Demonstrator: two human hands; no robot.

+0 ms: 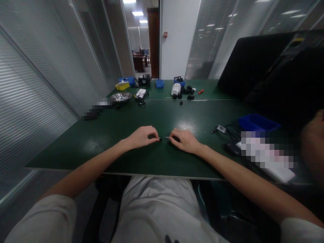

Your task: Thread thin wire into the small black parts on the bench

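Observation:
Over the green table (121, 156), my left hand (143, 136) pinches a small dark piece (160, 139) between thumb and fingertips. Facing it from the right, my right hand (186, 140) is closed, its fingers and thumb together. A thin, light metal tip (166, 137) sticks out of that hand toward the small piece, with a short gap between them. The rest of this thin tool is hidden in my fingers, and its kind cannot be made out. Both hands are low, close to the tabletop.
At the back stand a steel bowl (121, 98), a yellow tray (122, 86), a small blue basket (160, 83), a white device (176, 89) and an orange screwdriver (200, 91). To the right lie a blue tray (258, 123), cables (231, 130) and a black mouse (232, 149). Another person's arm (314, 145) shows far right.

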